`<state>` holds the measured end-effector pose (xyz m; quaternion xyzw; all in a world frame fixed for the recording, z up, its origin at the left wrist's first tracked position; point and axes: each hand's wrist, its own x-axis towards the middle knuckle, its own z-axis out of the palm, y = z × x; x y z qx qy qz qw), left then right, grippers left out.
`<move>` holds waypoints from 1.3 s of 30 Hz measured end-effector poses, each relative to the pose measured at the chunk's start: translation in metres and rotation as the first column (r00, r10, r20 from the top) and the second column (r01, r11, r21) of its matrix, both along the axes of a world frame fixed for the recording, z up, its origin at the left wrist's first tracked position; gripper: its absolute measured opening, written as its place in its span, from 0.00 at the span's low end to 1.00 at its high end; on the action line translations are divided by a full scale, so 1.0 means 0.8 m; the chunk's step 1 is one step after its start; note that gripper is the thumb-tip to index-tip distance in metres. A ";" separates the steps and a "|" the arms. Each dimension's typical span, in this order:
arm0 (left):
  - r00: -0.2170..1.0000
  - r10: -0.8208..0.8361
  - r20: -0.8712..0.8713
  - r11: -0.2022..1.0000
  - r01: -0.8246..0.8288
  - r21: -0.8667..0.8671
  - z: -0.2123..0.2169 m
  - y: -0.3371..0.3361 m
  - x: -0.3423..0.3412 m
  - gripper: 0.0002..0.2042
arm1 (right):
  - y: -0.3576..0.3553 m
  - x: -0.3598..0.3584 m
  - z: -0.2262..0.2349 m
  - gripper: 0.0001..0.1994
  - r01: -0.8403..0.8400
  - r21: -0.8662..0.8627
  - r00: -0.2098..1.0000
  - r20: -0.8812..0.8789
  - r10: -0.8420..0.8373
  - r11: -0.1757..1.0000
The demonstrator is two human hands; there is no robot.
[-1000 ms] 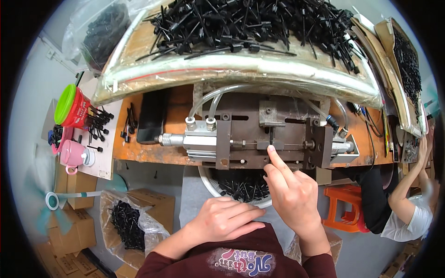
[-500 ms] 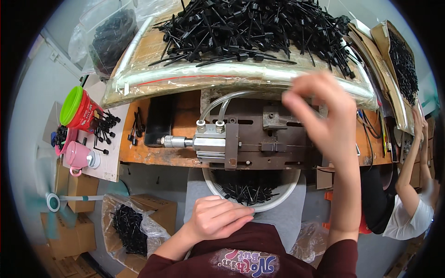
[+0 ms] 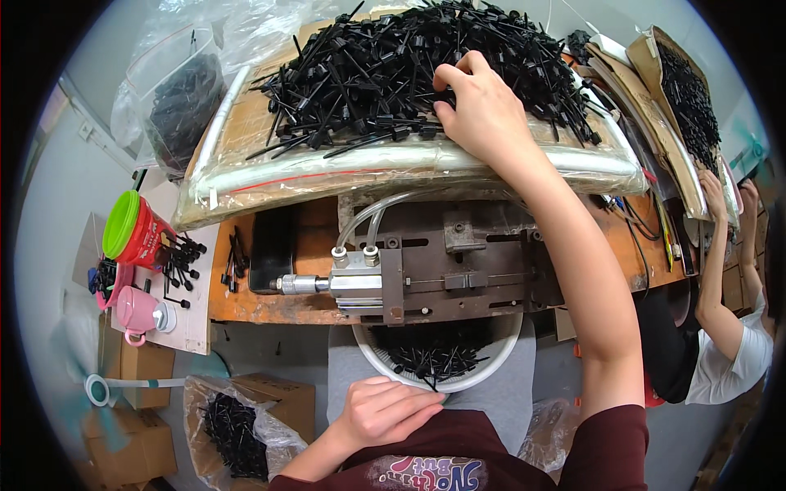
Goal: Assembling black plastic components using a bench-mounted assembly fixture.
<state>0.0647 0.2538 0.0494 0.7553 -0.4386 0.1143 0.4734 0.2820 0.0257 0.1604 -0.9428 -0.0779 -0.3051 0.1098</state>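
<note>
My right hand (image 3: 485, 106) is stretched out over the heap of black plastic parts with thin stems (image 3: 352, 78) at the far side. Its thumb and curled index finger are apart at the heap's surface, and I see nothing held between them. Close to my body, my left hand (image 3: 388, 413) lies with its fingers stretched out beside the near rim of a white basket (image 3: 372, 366). More black stemmed parts (image 3: 438, 360) fill the basket. Between the hands sits a metal fixture with an air cylinder (image 3: 358, 286) and a small central block (image 3: 465, 281).
Clear hoses (image 3: 368, 217) curve up from the cylinder. A padded, plastic-wrapped edge (image 3: 327, 168) borders the heap. To the left stand a red bucket (image 3: 150, 237), a pink cup (image 3: 137, 307) and a fan (image 3: 97, 390). Another person (image 3: 725, 344) works at the right.
My right hand has moved from above the fixture up and away to the heap of black parts. My left hand has stayed by the basket rim. The view has shifted slightly.
</note>
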 end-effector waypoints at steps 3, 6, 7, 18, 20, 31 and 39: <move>1.000 -0.004 0.012 1.000 0.004 -0.001 -0.004 0.000 0.000 0.07 | -0.014 -0.004 0.000 0.11 -0.065 -0.026 0.998 -0.025 0.065 0.998; 1.000 -0.011 0.016 1.000 0.010 0.022 -0.003 -0.001 -0.001 0.07 | -0.025 -0.016 0.009 0.09 -0.094 -0.030 0.994 -0.064 0.092 0.995; 1.000 -0.010 0.016 1.000 0.009 0.022 -0.004 -0.001 -0.002 0.07 | -0.031 -0.019 0.007 0.09 -0.108 -0.006 0.992 -0.065 0.108 0.994; 1.000 -0.023 0.016 0.999 0.023 0.030 -0.007 -0.002 -0.004 0.08 | -0.083 -0.055 0.015 0.10 -0.151 0.100 0.988 0.055 0.146 0.983; 0.999 -0.028 0.019 0.999 0.028 0.022 -0.007 -0.004 -0.003 0.08 | -0.088 -0.064 0.022 0.09 -0.102 0.276 0.990 -0.065 0.124 0.956; 0.996 -0.079 0.037 0.996 0.078 0.036 0.003 -0.017 0.000 0.08 | -0.118 -0.066 0.015 0.14 -0.092 0.616 0.929 -0.230 0.290 0.783; 0.995 -0.087 0.042 0.995 0.085 0.045 -0.001 -0.024 -0.005 0.06 | -0.090 -0.046 0.027 0.13 0.039 -0.294 0.990 -0.118 -0.077 0.955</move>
